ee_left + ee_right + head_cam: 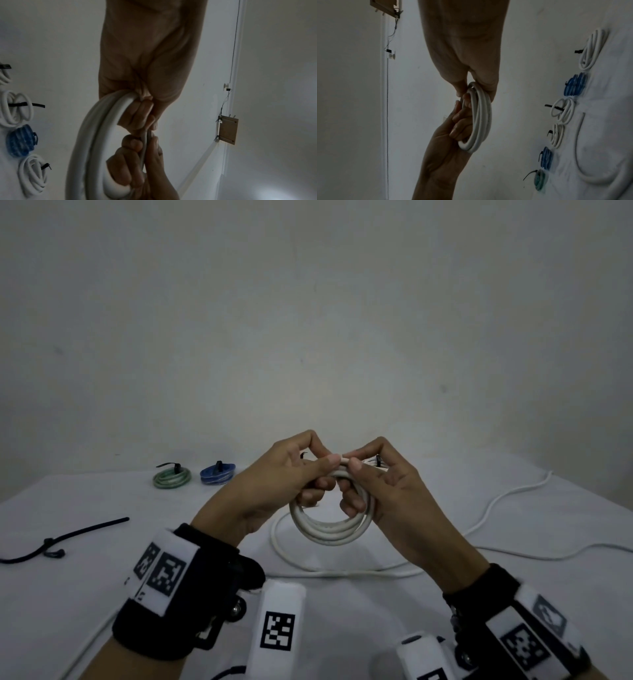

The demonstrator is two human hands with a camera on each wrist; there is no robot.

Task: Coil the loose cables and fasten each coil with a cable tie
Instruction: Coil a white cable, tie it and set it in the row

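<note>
A white cable coil (330,527) of a few loops hangs in the air above the table, held at its top by both hands. My left hand (291,470) pinches the top of the coil (96,135) with thumb and forefinger, its other fingers curled through the loops. My right hand (373,477) grips the same spot from the right, fingers hooked inside the coil (479,119). The rest of the white cable (489,505) trails loose across the table to the right. A black cable tie (85,530) lies on the table at the left.
Tied coils sit at the table's far edge: a green one (172,477) and a blue one (218,473), with more white and blue coils (563,112) in a row. A dark cord (30,553) lies at the left edge. White cloth (102,594) covers the table.
</note>
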